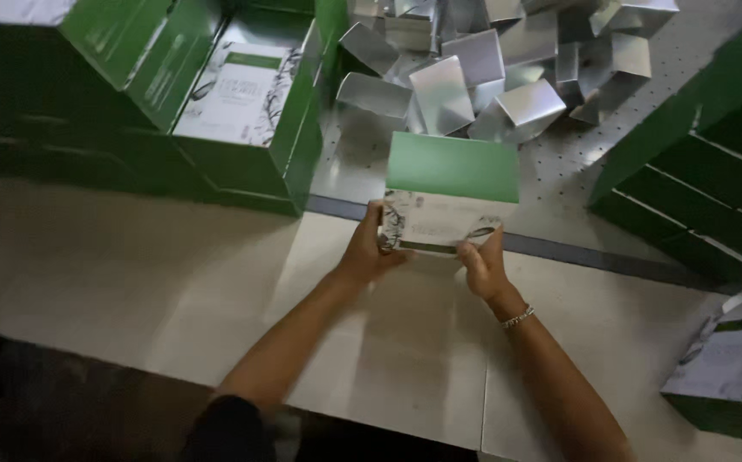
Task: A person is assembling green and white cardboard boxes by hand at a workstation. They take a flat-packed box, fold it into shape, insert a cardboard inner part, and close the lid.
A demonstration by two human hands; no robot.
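While the green and white box (pixel 448 192) is held up off the pale table (pixel 131 274), near its far edge, both hands are closed on its near, white printed end — the left hand (pixel 364 252) grips the left corner with fingers curled round the side, and the right hand (pixel 484 265) pinches the right corner with the thumb on the printed face. The green top panel tilts away from the person and looks flat and square. To do this well, I judge the grip should stay on the corners and edges, where the card is stiffest, so the thin walls do not buckle or crease; pressure from the two sides should be even, or the box will twist out of square. A thin bracelet (pixel 517 317) sits at the right wrist, clear of the card. Just beyond the box lies a heap of silver folded card inserts (pixel 474 77) on a perforated grey surface (pixel 576 162); keeping the box low and close would avoid knocking into them. To the left stands an open green carton (pixel 251 103) with a white printed box lying inside, and to the right a stack of green flat cartons (pixel 705 197) — both well apart from the hands. Another finished green and white box (pixel 730 368) rests at the right edge of the table.
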